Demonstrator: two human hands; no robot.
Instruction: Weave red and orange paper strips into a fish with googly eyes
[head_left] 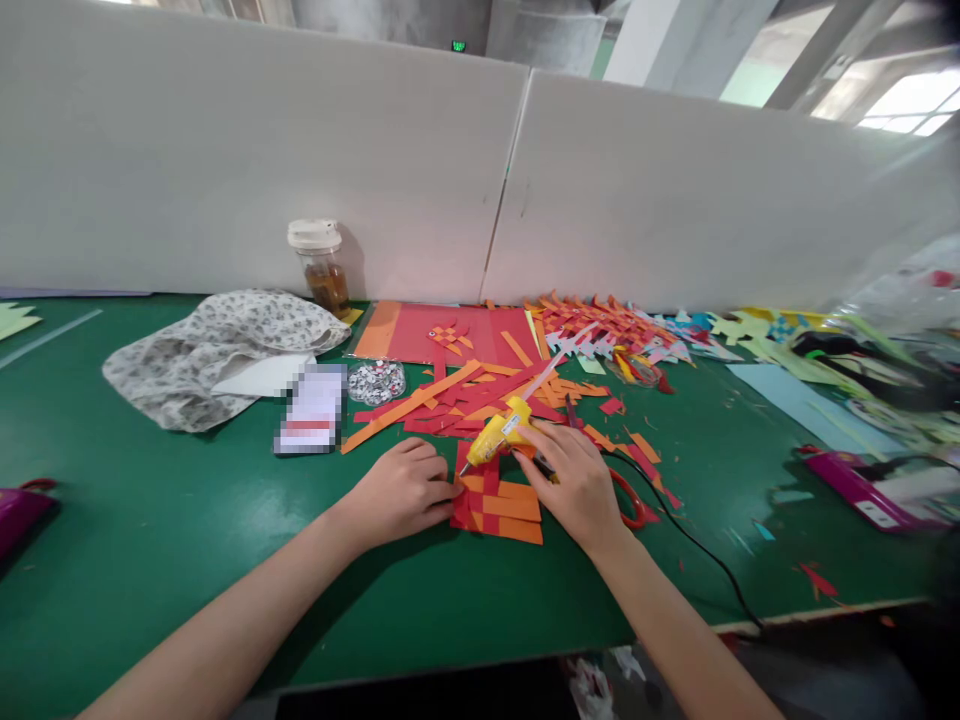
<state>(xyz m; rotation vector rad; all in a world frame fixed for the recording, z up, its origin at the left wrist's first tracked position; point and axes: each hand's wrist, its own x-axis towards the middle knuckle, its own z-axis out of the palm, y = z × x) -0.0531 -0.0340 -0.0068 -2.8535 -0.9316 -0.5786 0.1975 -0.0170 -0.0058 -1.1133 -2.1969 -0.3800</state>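
Note:
My right hand [574, 478] is wrapped round a yellow hot glue gun [499, 432], with a clear glue stick [555, 368] out of its back end. The nozzle points down at the upper left of a woven piece of red and orange strips [499, 508] lying on the table. My left hand [405, 492] has its fingers closed at the left edge of this woven piece; the fingertips are partly hidden. Just right of my right hand lie orange-handled scissors [630, 500], partly covered by it.
Behind the woven piece lie loose red and orange strips [420, 405], a bag of googly eyes [377, 382] and a phone [311, 410]. A lidded cup [322, 268] stands by the white partition [262, 150]. A black cord [705, 545] runs right, near a purple power strip [855, 485].

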